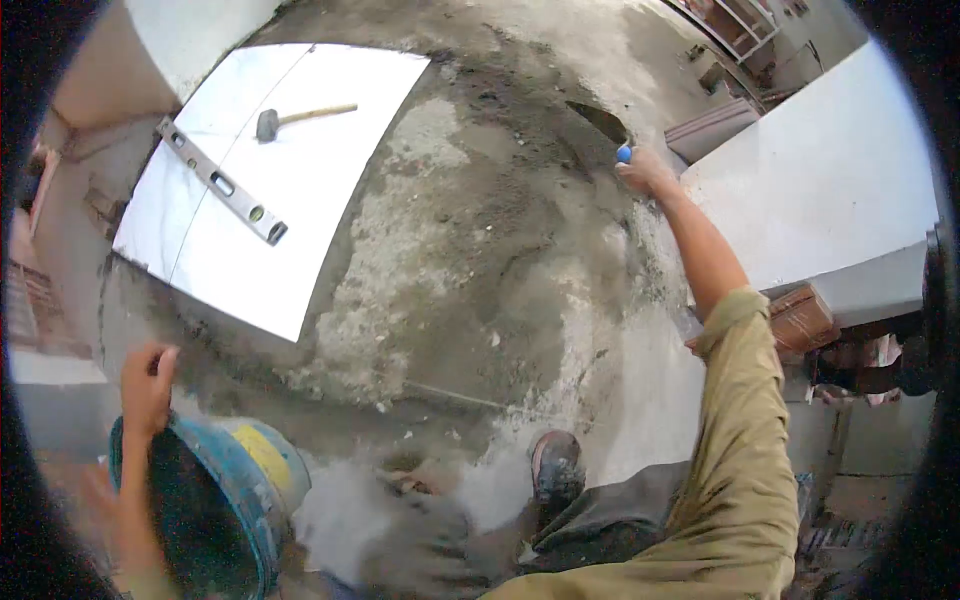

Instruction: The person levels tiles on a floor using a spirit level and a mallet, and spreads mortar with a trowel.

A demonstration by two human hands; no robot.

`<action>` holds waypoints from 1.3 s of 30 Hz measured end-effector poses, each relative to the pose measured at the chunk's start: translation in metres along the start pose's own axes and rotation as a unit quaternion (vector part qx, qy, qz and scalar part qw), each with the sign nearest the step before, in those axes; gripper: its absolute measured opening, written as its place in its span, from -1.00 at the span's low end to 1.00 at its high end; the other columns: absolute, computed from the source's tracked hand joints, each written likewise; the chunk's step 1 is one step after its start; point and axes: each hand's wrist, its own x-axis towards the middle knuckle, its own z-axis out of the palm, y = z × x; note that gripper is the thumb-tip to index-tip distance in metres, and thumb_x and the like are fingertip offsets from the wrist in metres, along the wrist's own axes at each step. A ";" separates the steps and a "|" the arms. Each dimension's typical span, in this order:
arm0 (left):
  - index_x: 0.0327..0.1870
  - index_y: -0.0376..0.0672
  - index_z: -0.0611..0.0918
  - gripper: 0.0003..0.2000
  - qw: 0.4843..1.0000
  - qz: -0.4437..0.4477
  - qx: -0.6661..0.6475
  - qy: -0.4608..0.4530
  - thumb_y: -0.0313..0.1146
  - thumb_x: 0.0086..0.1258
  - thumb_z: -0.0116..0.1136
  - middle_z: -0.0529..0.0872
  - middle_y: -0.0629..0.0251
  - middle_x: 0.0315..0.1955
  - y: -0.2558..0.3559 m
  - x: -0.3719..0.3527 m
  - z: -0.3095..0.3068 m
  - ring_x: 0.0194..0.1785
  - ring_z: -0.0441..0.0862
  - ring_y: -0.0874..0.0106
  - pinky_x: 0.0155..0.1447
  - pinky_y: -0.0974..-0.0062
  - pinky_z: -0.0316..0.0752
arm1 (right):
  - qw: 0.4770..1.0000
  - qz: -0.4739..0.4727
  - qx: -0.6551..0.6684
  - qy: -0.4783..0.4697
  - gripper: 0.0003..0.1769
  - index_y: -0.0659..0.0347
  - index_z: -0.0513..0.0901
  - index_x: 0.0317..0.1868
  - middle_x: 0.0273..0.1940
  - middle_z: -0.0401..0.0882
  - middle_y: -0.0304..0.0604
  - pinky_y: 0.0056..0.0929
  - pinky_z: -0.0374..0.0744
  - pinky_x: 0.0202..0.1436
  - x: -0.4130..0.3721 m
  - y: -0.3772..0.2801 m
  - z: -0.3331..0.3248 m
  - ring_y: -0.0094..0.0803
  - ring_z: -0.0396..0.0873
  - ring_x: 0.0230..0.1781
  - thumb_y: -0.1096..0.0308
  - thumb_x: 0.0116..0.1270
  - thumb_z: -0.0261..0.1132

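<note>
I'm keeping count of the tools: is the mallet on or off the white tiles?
On. The mallet lies with its head and handle both inside the outer edges of the white tiles.

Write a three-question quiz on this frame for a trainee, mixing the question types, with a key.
1. Which of the person's hands holds the trowel?
2. True or false: the spirit level lies across the seam between the white tiles.
3. Fill in the blank: the wooden-handled tool lying on those tiles is a ____.

Key: 1. The right hand. 2. True. 3. Mallet.
</note>
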 end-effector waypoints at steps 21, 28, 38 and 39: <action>-0.40 -0.30 0.62 -0.72 0.993 -0.109 -0.003 0.043 -0.23 0.36 0.11 0.57 0.35 -0.65 -0.007 0.002 0.006 -0.57 0.46 0.57 -0.45 0.52 0.35 | 0.981 -0.143 0.109 -0.069 -0.69 0.16 0.46 -0.16 -0.33 0.62 0.16 0.07 0.54 -0.19 -0.074 -0.023 0.106 0.17 0.60 -0.25 0.31 0.09 0.30; -0.34 -0.26 0.64 -0.73 0.991 -0.100 -0.079 0.039 -0.19 0.33 0.15 0.57 0.33 -0.65 -0.036 0.007 0.007 -0.59 0.49 0.57 -0.47 0.56 0.37 | 0.987 -0.094 0.120 -0.042 -0.67 0.19 0.45 -0.15 -0.28 0.62 0.18 0.05 0.56 -0.15 -0.091 -0.033 0.093 0.16 0.60 -0.20 0.23 0.13 0.28; -0.26 -0.25 0.67 -0.59 0.981 -0.105 -0.152 0.059 0.00 0.36 0.10 0.58 0.34 -0.56 -0.050 0.009 0.005 -0.57 0.47 0.60 -0.47 0.65 0.38 | 0.983 -0.104 0.112 -0.103 -0.59 0.28 0.43 -0.12 -0.27 0.63 0.20 0.03 0.59 -0.15 -0.143 -0.089 0.128 0.14 0.63 -0.22 0.20 0.14 0.33; -0.25 -0.26 0.67 -0.58 0.979 -0.093 -0.164 0.074 0.01 0.36 0.10 0.58 0.35 -0.55 -0.043 0.007 0.007 -0.55 0.49 0.59 -0.47 0.66 0.38 | 0.983 -0.107 0.109 -0.105 -0.59 0.28 0.43 -0.12 -0.27 0.63 0.20 0.03 0.59 -0.15 -0.158 -0.091 0.124 0.14 0.63 -0.22 0.20 0.14 0.33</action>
